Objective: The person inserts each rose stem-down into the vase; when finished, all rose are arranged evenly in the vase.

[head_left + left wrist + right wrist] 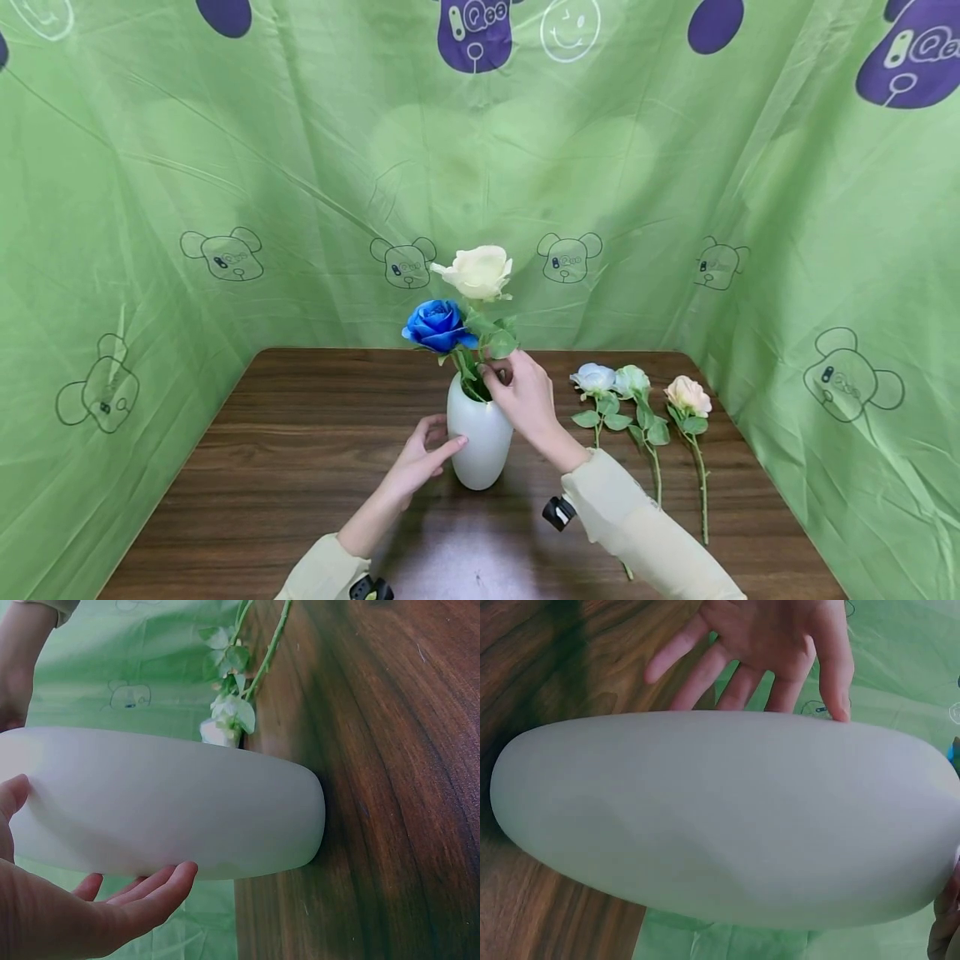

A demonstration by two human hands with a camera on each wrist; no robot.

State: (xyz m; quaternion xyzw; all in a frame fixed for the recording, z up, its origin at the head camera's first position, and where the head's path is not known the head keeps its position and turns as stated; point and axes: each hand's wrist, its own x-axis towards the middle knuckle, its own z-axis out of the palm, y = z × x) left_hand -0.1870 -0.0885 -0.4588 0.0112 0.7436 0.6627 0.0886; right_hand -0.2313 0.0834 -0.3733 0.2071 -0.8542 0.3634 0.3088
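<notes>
White vase (482,446) stands before green cloth (480,175) printed "Qee".

We have free tabletop (270,442) well left of the vase (480,442); right of it, a sleeve (645,533) and peach flower (687,396) obstruct.

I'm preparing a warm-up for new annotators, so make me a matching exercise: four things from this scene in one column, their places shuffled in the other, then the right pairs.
Things
1. blue rose
2. peach rose
3. left hand
4. right hand

Places
A. at the mouth of the white vase
B. lying on the wooden table
C. above the vase, lower than the cream rose
D. at the side of the vase, below its rim

Right pairs: 1-C, 2-B, 3-D, 4-A
</notes>
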